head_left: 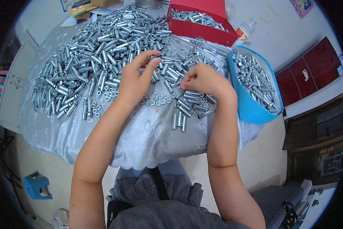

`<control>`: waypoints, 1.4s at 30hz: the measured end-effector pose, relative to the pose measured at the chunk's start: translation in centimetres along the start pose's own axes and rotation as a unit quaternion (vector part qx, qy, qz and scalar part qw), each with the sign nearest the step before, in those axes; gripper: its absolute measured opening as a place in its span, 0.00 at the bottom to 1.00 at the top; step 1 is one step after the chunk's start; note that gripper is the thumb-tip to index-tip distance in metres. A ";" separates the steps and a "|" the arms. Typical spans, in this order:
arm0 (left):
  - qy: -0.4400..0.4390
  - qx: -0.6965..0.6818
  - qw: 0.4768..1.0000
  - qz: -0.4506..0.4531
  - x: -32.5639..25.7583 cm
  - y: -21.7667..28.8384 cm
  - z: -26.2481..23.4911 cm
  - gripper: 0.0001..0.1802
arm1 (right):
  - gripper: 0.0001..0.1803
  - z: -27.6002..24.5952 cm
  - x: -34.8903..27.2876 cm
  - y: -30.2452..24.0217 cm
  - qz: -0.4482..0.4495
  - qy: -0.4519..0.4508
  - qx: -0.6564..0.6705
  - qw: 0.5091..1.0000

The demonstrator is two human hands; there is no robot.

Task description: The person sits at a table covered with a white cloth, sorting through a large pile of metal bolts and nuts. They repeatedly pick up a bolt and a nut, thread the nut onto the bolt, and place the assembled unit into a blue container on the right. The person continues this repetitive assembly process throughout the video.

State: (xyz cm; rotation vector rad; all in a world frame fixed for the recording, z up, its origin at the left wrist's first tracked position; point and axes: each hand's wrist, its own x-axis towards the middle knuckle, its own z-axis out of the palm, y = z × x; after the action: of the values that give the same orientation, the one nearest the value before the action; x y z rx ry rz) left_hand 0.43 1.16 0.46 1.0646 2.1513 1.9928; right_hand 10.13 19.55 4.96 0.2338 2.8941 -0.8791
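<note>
My left hand [137, 78] hovers at the right edge of a large heap of silvery metal sleeves [114, 38], thumb and forefinger curled close together; whatever lies between the tips is too small to make out. Over a smaller pile of sleeves [192, 100], my right hand [207, 81] is closed in a pinch, and what it grips cannot be told from the metal behind. Loose hex nuts [158, 100] lie on the cloth between my forearms. Several short sleeves [179, 121] stand side by side nearer to me.
A blue fabric bin [251, 110] full of bolts with sleeves stands right of my right hand. Behind it are a red box [202, 30] of metal parts and a plastic bottle [246, 29]. A shiny white tablecloth [156, 137] covers the table. A blue stool [37, 186] stands on the floor.
</note>
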 end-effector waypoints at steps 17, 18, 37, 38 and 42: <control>-0.011 -0.007 1.000 -0.004 -0.3 0.2 -0.1 0.13 | 0.09 0.9 1.2 0.4 0.119 0.164 -0.117 0.972; -0.013 -0.009 1.000 -0.011 -0.3 0.3 -0.1 0.13 | 0.11 1.0 1.6 0.9 0.090 0.169 -0.091 0.977; -0.009 -0.004 1.000 0.008 -0.3 0.1 -0.2 0.13 | 0.27 1.6 1.7 0.7 0.031 0.158 -0.076 0.984; -0.008 -0.004 1.000 0.005 -0.3 0.2 -0.2 0.13 | 0.28 1.9 2.0 0.4 0.041 0.161 -0.093 0.982; -0.009 -0.017 1.000 0.000 -0.2 0.1 0.0 0.13 | 0.26 2.9 2.5 0.3 -0.061 0.207 -0.081 0.973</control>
State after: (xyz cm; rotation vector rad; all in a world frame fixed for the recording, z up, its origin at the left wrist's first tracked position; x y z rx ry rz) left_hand 0.66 1.02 0.50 1.0733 2.1012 2.0053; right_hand 7.87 18.52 2.02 0.2526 3.3795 -0.6715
